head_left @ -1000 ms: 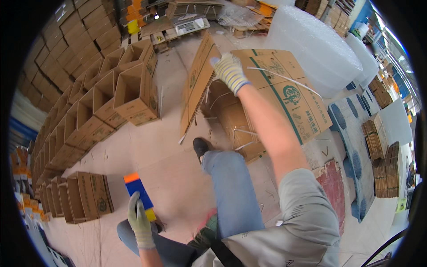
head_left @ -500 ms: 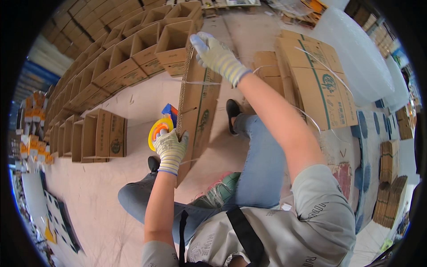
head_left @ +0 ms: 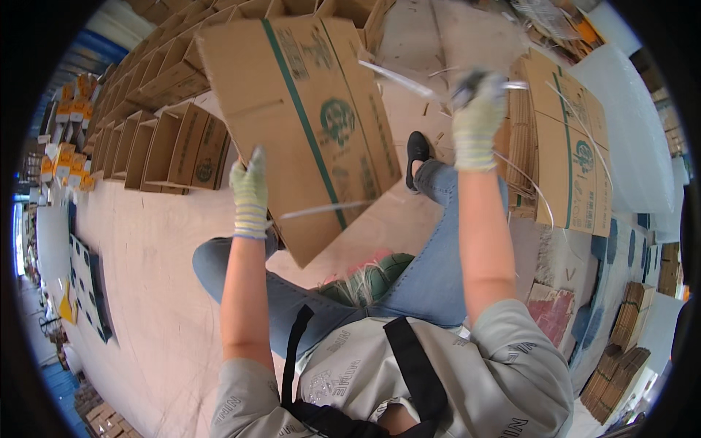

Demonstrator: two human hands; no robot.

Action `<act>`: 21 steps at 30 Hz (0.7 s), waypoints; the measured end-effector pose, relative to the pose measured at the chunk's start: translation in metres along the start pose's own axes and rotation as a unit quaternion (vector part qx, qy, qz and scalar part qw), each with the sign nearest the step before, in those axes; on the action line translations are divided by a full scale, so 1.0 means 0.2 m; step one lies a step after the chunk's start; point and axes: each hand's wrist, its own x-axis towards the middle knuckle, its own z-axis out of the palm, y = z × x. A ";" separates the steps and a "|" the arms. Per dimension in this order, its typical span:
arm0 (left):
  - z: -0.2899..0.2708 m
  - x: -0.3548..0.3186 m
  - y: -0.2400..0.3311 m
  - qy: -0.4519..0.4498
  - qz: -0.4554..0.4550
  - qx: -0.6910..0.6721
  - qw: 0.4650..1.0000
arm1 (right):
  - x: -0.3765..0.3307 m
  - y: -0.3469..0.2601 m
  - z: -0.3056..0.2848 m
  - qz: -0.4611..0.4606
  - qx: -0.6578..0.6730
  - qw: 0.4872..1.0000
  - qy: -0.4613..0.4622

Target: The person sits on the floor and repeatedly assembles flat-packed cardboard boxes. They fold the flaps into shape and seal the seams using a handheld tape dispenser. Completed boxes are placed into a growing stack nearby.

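Nearest to us are a grey short-sleeved shirt [head_left: 343, 372] and black straps [head_left: 416, 365], above blue jeans [head_left: 445, 263] whose knees are spread wide, with a green and pink bundle [head_left: 398, 274] between the thighs. The left forearm [head_left: 248, 299] reaches straight forward, and its left hand [head_left: 250, 193], in a pale glove striped at the wrist, stands upright with the thumb [head_left: 257, 157] pointing up. We see this hand pinching the near left edge of a flattened carton [head_left: 299, 146], most of its fingers hidden. The carton sits in front of the left knee, tilted, brown with green bands and dark print, its lowest corner aimed at the lap. A blurred white strip [head_left: 325, 209] crosses its lower part. The right forearm [head_left: 485, 233] rises farther out, bent at the elbow, and the gloved right hand [head_left: 480, 124] is raised well apart from the carton, knuckles up and fingers curled; it is too blurred for us to tell what it grips. A second white strip [head_left: 398, 79] slants just left of it. Below that we find a dark shoe [head_left: 418, 151]. Farther off stand strapped cartons [head_left: 551, 146] at right, bubble wrap [head_left: 621, 124] beyond them, and rows of open boxes [head_left: 168, 73] at left.
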 end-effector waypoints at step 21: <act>-0.27 0.11 0.37 -0.020 0.204 -0.005 0.979 | 0.33 0.39 -0.83 -0.077 -0.532 0.792 -0.287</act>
